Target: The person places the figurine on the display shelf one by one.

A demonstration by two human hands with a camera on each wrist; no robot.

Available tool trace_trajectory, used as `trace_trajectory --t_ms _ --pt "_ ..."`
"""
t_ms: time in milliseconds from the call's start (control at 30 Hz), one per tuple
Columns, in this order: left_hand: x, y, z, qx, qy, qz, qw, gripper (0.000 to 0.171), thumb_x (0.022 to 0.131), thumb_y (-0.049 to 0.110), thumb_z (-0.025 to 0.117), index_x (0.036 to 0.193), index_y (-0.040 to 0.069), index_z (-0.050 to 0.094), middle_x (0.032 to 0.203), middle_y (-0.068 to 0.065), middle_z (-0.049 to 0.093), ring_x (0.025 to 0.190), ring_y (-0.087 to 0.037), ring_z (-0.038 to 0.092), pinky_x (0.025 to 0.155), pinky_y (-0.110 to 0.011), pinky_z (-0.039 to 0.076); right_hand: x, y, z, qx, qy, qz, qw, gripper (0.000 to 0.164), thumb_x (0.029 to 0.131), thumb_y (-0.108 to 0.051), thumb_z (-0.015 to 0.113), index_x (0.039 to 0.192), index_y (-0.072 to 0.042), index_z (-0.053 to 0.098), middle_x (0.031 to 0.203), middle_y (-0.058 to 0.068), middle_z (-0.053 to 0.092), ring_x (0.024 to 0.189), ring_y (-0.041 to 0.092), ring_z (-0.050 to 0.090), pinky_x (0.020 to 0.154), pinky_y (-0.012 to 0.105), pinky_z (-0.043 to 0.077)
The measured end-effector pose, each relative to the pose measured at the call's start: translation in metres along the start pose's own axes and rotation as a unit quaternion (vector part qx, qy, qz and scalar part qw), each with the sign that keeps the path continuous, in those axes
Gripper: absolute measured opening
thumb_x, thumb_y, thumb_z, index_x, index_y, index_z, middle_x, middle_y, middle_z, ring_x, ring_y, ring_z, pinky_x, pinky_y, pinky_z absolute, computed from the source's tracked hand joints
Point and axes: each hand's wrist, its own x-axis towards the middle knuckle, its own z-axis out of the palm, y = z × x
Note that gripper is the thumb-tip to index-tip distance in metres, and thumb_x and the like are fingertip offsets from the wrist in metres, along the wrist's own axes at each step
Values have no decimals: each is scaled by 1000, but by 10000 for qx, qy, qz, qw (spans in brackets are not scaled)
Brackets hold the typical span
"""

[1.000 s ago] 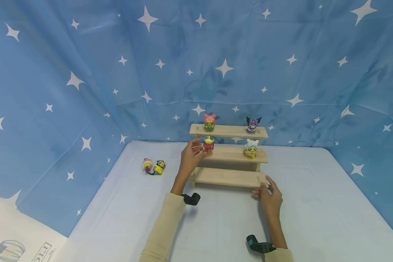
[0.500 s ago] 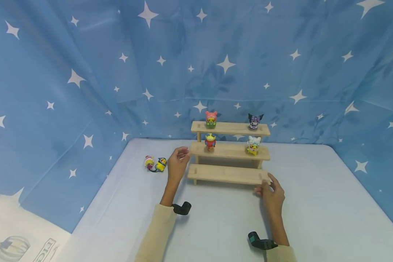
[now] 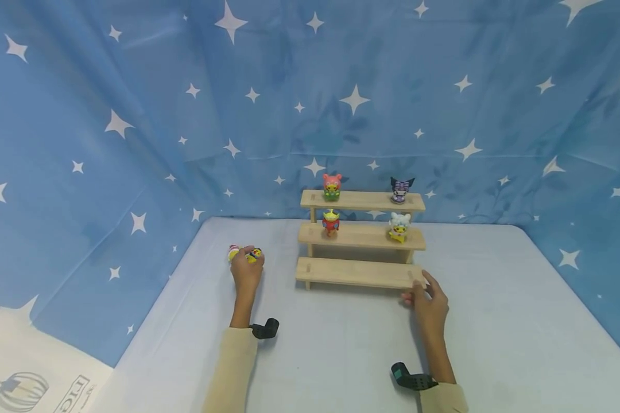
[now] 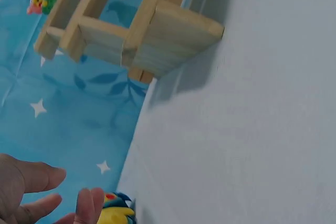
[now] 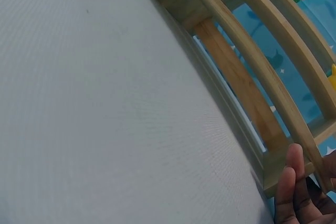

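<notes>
My left hand (image 3: pixel 246 274) reaches over two small figurines lying on the table at the left. One is a yellow-and-blue figurine (image 4: pixel 116 214), partly covered by the fingers; the other, a yellow-and-pink figurine (image 3: pixel 233 252), shows just beyond the hand. In the left wrist view the thumb and fingers are spread apart, with nothing between them. At the front right corner of a three-step wooden display stand (image 3: pixel 359 273), my right hand (image 3: pixel 430 310) grips the lowest step, its fingers curled under the board in the right wrist view.
On the top step stand a pink-hooded figurine (image 3: pixel 332 187) and a purple-and-black figurine (image 3: pixel 400 190). The middle step bears a red-and-yellow figurine (image 3: pixel 331 222) and a white-hatted figurine (image 3: pixel 399 227). A blue star-patterned curtain (image 3: pixel 268 126) hangs behind the white table (image 3: pixel 341 344).
My left hand has left the red-and-yellow figurine on the middle step and moved left and down to the figurines on the table. The right hand stays on the stand.
</notes>
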Motion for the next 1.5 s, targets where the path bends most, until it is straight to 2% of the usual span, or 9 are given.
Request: trace_trajectory --t_ms 100,167,333,500,700,933,1133,1400,1500 --pt "3 -7 -4 -89 -98 -232 9996 45 91 6 63 133 -5 53 126 -30 57 97 -40 67 69 -29 58 0 0 0 -30 6 -43 10000 48 103 -21 46 149 -9 38 116 22 59 60 -7 62 61 12 54" --pt "5 -12 -5 -223 -231 -354 9989 48 92 7 62 137 -5 48 130 -30 55 90 -38 71 61 -18 55 0 0 0 -31 -12 -80 10000 48 103 -20 46 149 -8 39 115 23 59 60 -6 63 60 12 54" --pt "8 -21 -5 -472 -410 -528 9966 53 93 8 63 140 -6 44 139 -28 51 78 -29 74 51 -8 48 -1 -1 -1 -96 -9 -71 9999 47 103 -19 46 149 -9 40 110 21 61 61 -5 64 61 13 55" --pt "11 -27 -3 -600 -498 -587 9952 55 92 8 65 140 -6 42 140 -28 51 63 -14 71 50 -9 48 0 -1 -1 -94 15 -26 10000 47 103 -19 47 149 -10 40 111 20 61 62 -4 64 61 13 55" --pt "12 -36 0 -902 -647 -870 9900 60 92 8 65 144 -4 38 132 -30 55 50 1 62 50 -12 51 -1 0 0 -29 -56 22 10000 48 103 -19 47 149 -9 38 114 21 59 62 -5 64 63 13 55" --pt "16 -38 1 -1266 -649 -961 9852 59 92 8 65 143 -3 38 135 -29 51 53 0 64 54 -14 54 -2 0 -1 -106 -12 -19 9999 47 103 -20 47 149 -11 40 110 18 61 63 -3 65 63 13 55" --pt "19 -37 1 -1568 -616 -1203 9783 58 91 9 67 142 -1 41 140 -26 47 57 -2 66 58 -15 56 -1 -2 -1 -81 -6 -84 9999 47 103 -19 47 148 -9 40 110 21 60 62 -5 64 63 12 55" --pt "21 -37 -1 -1952 -814 -1530 9653 54 94 5 62 143 -3 41 130 -28 53 64 -4 70 66 -16 57 -3 -3 -2 -104 -38 -111 9999 49 103 -21 47 149 -8 38 114 23 59 61 -6 63 62 12 54" --pt "21 -37 -1 -1967 -815 -1561 9645 52 94 5 61 142 -3 42 127 -28 55 67 -7 71 68 -18 57 -3 -3 -2 -66 -47 -96 9999 49 103 -21 47 149 -8 38 115 23 58 62 -6 64 62 12 54"
